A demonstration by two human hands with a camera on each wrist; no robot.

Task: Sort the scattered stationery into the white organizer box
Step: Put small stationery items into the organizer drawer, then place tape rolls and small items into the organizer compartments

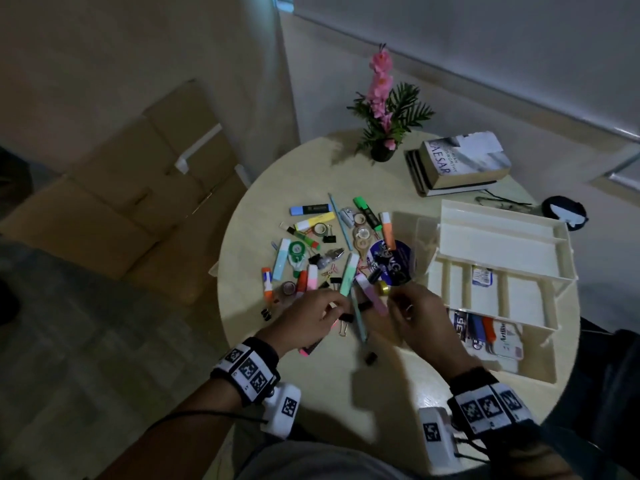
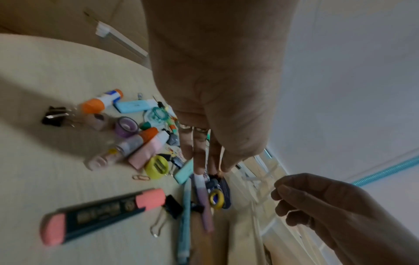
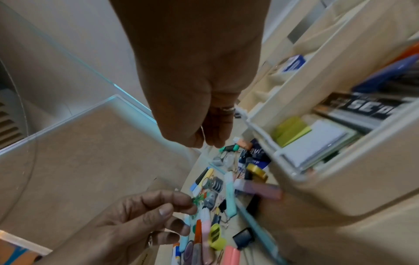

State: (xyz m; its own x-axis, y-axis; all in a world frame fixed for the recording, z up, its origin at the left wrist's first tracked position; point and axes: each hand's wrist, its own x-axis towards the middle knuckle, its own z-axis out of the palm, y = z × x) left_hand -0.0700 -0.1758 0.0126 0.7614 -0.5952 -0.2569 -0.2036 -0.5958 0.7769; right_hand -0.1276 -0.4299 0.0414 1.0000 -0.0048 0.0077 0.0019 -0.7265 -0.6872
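Scattered stationery (image 1: 329, 251) lies in a heap on the round table: highlighters, tape rolls, binder clips, glue sticks. My left hand (image 1: 332, 306) hovers over the near edge of the heap with its fingers (image 2: 199, 161) hanging down and nothing in them. My right hand (image 1: 398, 303) hovers just right of it, fingers (image 2: 281, 197) loosely curled, with nothing seen inside. Between and under the hands lie a lilac-pink highlighter (image 1: 374, 296), a light blue pen (image 1: 358, 320) and a gold tape roll (image 2: 216, 198). The white organizer box (image 1: 495, 244) stands at the right, tiers spread, marker packs (image 1: 485, 334) in its lower tray.
A pink-capped dark highlighter (image 2: 102, 213) lies under my left wrist, and a black binder clip (image 1: 370, 358) lies nearer me. Stacked books (image 1: 460, 164) and a flower pot (image 1: 382, 152) stand at the back of the table (image 1: 346, 393). Flattened cardboard (image 1: 138, 202) lies on the floor at the left.
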